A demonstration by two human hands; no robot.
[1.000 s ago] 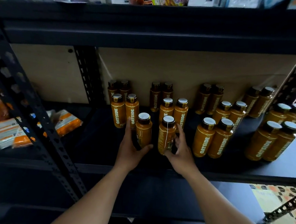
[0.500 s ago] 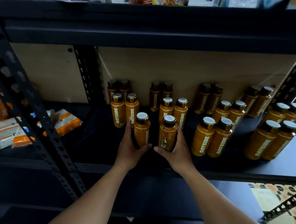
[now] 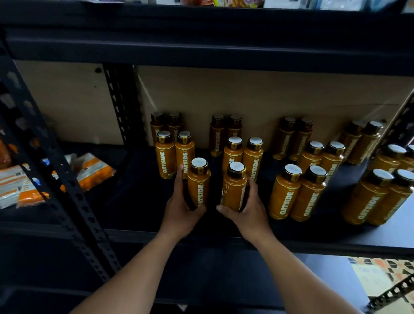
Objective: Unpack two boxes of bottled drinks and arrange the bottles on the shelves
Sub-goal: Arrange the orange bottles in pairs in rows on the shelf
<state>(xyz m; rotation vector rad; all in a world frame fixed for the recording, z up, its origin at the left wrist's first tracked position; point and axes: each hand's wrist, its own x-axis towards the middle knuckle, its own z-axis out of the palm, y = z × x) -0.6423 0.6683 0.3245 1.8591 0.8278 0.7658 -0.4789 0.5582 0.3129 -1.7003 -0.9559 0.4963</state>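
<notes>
An orange plastic bottle with a pale cap (image 3: 199, 184) stands upright near the front of the black metal shelf (image 3: 126, 199), with the left hand (image 3: 181, 211) curled round its lower body. Just beside it, across a narrow gap, a matching second bottle (image 3: 234, 188) is gripped the same way by the right hand (image 3: 252, 212). More identical bottles (image 3: 296, 193) stand in pairs behind and to the right. Orange-and-white packets (image 3: 93, 171) lie in the bay to the left, beyond a black perforated upright (image 3: 55, 175).
</notes>
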